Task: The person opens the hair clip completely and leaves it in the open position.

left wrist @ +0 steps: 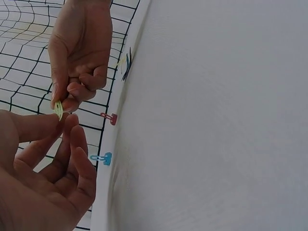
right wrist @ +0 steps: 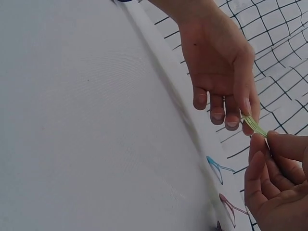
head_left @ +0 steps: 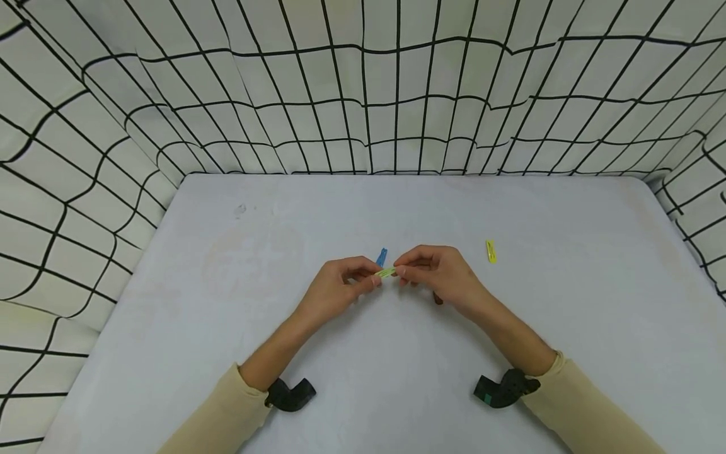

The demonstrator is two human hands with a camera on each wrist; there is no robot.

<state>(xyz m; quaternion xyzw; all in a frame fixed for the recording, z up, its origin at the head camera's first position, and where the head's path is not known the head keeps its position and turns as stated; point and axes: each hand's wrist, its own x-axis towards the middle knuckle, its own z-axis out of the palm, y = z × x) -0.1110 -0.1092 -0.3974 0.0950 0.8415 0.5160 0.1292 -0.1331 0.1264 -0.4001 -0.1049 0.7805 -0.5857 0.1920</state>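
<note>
A light green hair clip (head_left: 386,273) with long slits spans the gap between the two hands, off the tabletop. My left hand (head_left: 345,284) pinches one end between thumb and forefinger. The other end sits between the thumb and forefinger of my right hand (head_left: 439,274). In the right wrist view the green clip (right wrist: 255,125) shows as a thin, slightly bowed strip. A blue clip (head_left: 382,256) lies just beyond the fingertips. A red clip (left wrist: 109,118) shows beside the blue clip (left wrist: 101,159) in the left wrist view; the right hand mostly hides it from the head camera.
A yellow clip (head_left: 491,251) lies on the white tabletop (head_left: 283,214), right of the hands. Dark thin pieces (left wrist: 127,65) show farther along the table edge. White walls with black netting (head_left: 363,101) rise behind and beside the table. Each wrist wears a black camera mount (head_left: 290,395).
</note>
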